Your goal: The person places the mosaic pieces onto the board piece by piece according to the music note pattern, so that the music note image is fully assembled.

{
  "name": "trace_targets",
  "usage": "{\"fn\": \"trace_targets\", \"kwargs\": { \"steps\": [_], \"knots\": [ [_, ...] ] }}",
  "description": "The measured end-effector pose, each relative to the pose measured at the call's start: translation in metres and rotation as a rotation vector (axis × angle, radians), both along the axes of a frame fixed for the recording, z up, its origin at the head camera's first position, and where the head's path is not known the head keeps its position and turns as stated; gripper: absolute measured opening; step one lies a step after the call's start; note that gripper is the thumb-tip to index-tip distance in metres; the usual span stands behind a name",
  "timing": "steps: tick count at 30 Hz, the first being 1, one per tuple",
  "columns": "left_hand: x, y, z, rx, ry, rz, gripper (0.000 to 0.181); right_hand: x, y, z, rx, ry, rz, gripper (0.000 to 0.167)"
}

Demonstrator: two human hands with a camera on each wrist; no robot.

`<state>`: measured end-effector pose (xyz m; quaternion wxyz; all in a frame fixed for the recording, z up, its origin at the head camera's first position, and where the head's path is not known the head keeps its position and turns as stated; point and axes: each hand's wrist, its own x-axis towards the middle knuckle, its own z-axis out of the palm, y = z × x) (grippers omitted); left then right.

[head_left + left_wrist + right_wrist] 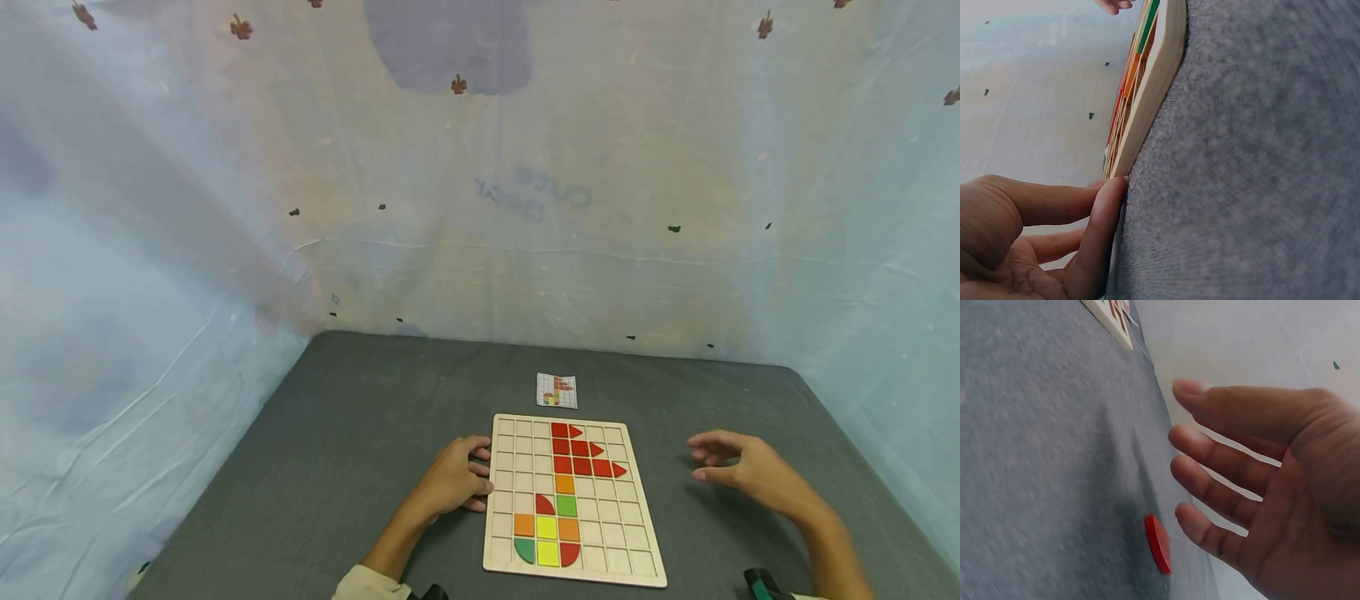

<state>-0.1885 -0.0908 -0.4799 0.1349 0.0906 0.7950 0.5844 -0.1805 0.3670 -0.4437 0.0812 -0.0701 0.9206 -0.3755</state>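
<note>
A pale wooden grid board (607,533) lies flat on the grey table, with red, orange, yellow and green pieces set in its squares. Along the board's left edge, my left hand (453,477) rests its fingertips against the wood; the left wrist view shows thumb and finger at the rim. My right hand (757,472) hovers off the board's right side, fingers loosely bent, holding nothing. Below it, a red piece (1159,545) lies on the table in the right wrist view; the head view does not show it.
Just beyond the board's far edge lies a small card (557,391) printed with a coloured grid pattern. The grey table (360,433) meets pale hanging sheets (480,275) at its back and sides.
</note>
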Motion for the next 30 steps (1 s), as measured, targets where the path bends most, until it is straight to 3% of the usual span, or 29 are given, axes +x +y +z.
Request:
{"fn": "trace_targets", "kwargs": {
  "steps": [14,30],
  "knots": [
    [0.0,0.0,-0.002,-0.009,0.002,0.003,0.071,0.003,0.037,-0.001,-0.021,-0.051,0.108,0.056],
    [0.001,0.001,0.0,-0.026,0.015,0.01,0.07,0.005,0.055,-0.008,-0.051,-0.073,0.115,0.058]
  ]
}}
